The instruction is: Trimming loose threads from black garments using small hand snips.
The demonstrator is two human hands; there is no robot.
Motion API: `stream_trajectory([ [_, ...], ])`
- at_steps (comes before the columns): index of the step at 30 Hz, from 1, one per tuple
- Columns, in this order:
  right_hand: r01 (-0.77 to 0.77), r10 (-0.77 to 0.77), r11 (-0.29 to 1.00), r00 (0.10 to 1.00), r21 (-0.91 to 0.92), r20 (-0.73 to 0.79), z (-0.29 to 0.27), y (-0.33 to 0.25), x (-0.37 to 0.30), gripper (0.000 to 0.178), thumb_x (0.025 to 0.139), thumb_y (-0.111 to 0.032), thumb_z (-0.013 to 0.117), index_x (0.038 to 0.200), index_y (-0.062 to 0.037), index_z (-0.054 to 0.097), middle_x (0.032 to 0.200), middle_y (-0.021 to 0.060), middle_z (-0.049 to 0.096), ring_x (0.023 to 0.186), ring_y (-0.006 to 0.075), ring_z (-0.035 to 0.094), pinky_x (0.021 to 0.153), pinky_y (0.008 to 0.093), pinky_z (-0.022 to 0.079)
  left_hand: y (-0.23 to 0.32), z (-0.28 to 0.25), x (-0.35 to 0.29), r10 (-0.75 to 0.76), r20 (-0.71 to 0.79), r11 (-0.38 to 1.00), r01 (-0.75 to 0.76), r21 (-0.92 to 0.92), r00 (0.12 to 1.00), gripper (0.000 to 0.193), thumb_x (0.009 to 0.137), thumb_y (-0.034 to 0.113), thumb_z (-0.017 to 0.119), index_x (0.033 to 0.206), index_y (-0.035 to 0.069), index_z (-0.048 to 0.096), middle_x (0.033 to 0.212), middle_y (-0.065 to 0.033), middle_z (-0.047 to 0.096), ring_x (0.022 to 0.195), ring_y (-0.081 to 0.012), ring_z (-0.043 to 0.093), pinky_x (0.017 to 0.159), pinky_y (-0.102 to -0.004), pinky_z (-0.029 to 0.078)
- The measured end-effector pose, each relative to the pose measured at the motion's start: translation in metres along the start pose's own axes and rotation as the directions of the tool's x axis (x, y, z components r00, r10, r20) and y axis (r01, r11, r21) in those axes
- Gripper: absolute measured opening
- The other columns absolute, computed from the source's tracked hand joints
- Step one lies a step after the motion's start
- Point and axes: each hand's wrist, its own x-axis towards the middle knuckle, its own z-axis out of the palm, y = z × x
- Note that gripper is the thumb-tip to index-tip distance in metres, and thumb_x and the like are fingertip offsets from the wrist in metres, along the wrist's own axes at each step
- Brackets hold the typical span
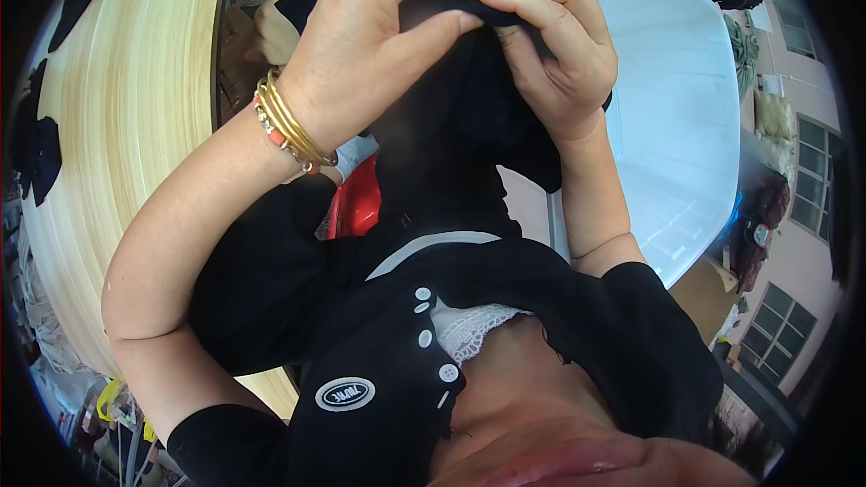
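A dark navy piece of cloth (469, 77) is stretched between my two raised hands and hangs down below them. My left hand (356, 45), with gold bangles and a beaded bracelet at the wrist, pinches its upper edge between thumb and fingers. Close beside it, my right hand (568, 50) grips the same edge, thumb and index finger pressed together near the left fingertips. More of the dark cloth spreads behind the fingers. What kind of item it is cannot be made out. Part of it merges with my black clothing.
To the left stands a light wood table (126, 126), with dark cloth pieces (43, 158) at its far left edge. A large white tub (677, 108) takes up the right. Something red, perhaps a stool (361, 203), shows beneath my arms. Farther right are a wall and windows.
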Motion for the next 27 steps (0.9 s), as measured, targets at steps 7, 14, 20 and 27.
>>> stream_trajectory([
  [7, -0.165, 0.16, 0.974, 0.986, 0.154, 0.048, -0.001, -0.001, 0.0, 0.023, 0.072, 0.004, 0.077, 0.093, -0.0046, 0.074, 0.085, 0.0058, 0.066, 0.075, 0.0156, 0.064, 0.064, 0.0231, 0.051, -0.013, -0.001, 0.0, -0.208, 0.037, 0.923, 0.209, -0.324, 0.977, 0.031, 0.092, 0.012, 0.067, 0.121, 0.002, 0.063, 0.101, -0.0042, 0.069, 0.093, -0.0078, 0.064, 0.083, -0.0187, 0.051],
  [14, -0.273, 0.259, 0.933, 0.962, 0.235, 0.09, -0.005, -0.007, 0.0, 0.018, 0.077, 0.008, 0.075, 0.094, 0.0029, 0.07, 0.093, 0.0077, 0.066, 0.086, 0.0142, 0.064, 0.074, 0.0219, 0.051, -0.009, -0.004, 0.002, -0.239, 0.077, 0.897, 0.251, -0.364, 0.968, 0.029, 0.091, 0.013, 0.068, 0.119, 0.002, 0.066, 0.102, -0.0051, 0.07, 0.095, -0.009, 0.066, 0.084, -0.0188, 0.052],
  [20, -0.261, 0.236, 0.917, 0.964, 0.301, 0.119, -0.004, -0.006, -0.003, 0.02, 0.078, 0.005, 0.073, 0.097, -0.0005, 0.07, 0.102, 0.006, 0.067, 0.086, 0.0158, 0.065, 0.073, 0.024, 0.053, -0.012, -0.006, 0.001, -0.201, 0.075, 0.935, 0.214, -0.283, 0.977, 0.026, 0.092, 0.014, 0.068, 0.115, 0.004, 0.068, 0.098, -0.0027, 0.07, 0.091, -0.0065, 0.065, 0.079, -0.0167, 0.05],
  [27, -0.659, 0.552, 0.556, 0.749, 0.507, 0.367, -0.012, -0.025, 0.014, 0.036, 0.078, 0.007, 0.075, 0.112, 0.0007, 0.063, 0.103, 0.0049, 0.06, 0.077, 0.0026, 0.057, 0.067, 0.0167, 0.049, -0.007, -0.007, 0.001, 0.089, 0.045, 0.996, -0.089, -0.002, 0.995, 0.023, 0.089, 0.008, 0.069, 0.111, 0.002, 0.069, 0.096, -0.0026, 0.069, 0.083, -0.0063, 0.063, 0.073, -0.0192, 0.049],
])
